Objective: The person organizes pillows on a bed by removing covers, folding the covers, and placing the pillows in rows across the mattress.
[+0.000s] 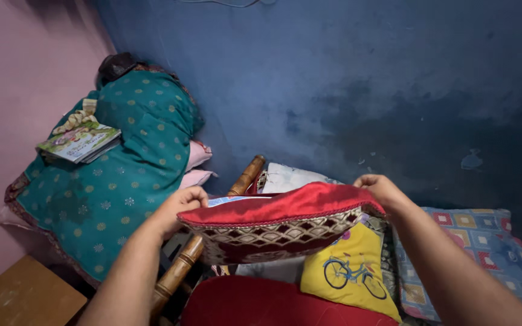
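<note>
A red cushion cover [276, 222] with a maroon and cream diamond-patterned face is held up in front of me, its open mouth facing me. My left hand [179, 208] grips its left corner. My right hand [380, 190] pinches the right corner of its red top edge. A bit of pale blue patterned fabric shows inside the opening near my left hand. Below it lie a yellow cushion [348, 271] with a blue bicycle picture and a red cushion [273, 305].
A teal dotted cloth [116, 181] covers a mound at the left, with booklets [80, 143] on top. A wooden chair post [246, 176] leans beside pink pillows [197, 166]. A blue patterned cushion [484, 241] lies right. Blue wall [364, 78] behind; wooden surface [22, 299] bottom left.
</note>
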